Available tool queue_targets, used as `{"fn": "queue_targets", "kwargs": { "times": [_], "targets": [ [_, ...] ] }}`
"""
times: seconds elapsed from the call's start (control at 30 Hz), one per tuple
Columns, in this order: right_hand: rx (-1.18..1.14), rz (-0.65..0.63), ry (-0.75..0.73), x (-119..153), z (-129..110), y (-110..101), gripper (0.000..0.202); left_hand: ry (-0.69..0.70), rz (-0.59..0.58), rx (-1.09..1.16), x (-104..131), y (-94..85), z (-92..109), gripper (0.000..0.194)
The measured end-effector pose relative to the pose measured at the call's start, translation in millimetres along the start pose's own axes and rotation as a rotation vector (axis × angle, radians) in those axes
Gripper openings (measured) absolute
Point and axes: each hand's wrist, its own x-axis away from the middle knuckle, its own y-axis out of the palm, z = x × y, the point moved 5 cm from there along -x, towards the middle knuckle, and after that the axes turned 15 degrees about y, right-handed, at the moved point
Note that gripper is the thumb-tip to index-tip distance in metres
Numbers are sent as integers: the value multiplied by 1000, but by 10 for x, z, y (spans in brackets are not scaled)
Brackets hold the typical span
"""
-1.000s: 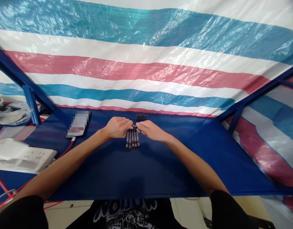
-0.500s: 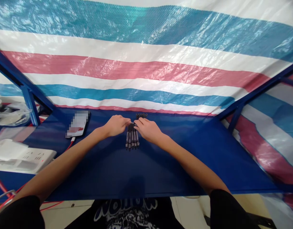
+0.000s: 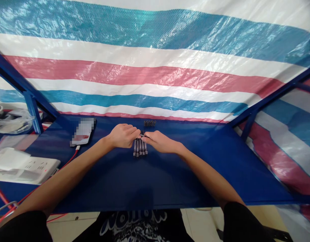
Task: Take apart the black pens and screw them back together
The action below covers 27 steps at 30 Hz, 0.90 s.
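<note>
My left hand (image 3: 125,135) is closed, its fingers curled around one end of a thin, dark pen (image 3: 142,135). The other end sits between the thumb and fingers of my right hand (image 3: 160,141), also closed. Most of this pen is hidden by the fingers. Just below both hands, several similar pens (image 3: 140,148) with dark tips lie side by side on the blue table (image 3: 155,181), pointing towards me. Behind the hands, a short row of small dark tube-like pieces (image 3: 150,123) stands near the back edge.
To the left lies a phone (image 3: 84,131) with a red charging cable (image 3: 73,156) plugged in. A white power strip (image 3: 41,168) sits nearer the left edge. Striped plastic sheeting (image 3: 155,74) hangs behind the table, with blue frame bars (image 3: 256,111) on both sides.
Both hands have moved slightly towards me, and my right hand has turned, with its fingers lower. The small dark pieces at the back are now uncovered.
</note>
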Motion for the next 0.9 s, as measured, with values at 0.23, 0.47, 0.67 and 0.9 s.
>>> {"fn": "queue_targets", "kwargs": {
  "times": [0.23,0.47,0.67,0.9],
  "targets": [
    [-717,-593,92,-71,117,276,43,85,4,-18,23,-20,-10,32],
    [97,257,123,-35,20,15,33,-257,-366,242,41,129,-156,26],
    [489,414,158,31,-112,123,34,-307,-251,81,-60,-74,-92,30],
    [-50,-39,51,113,-185,65,37,61,-47,26,-75,-230,18,28]
  ]
}}
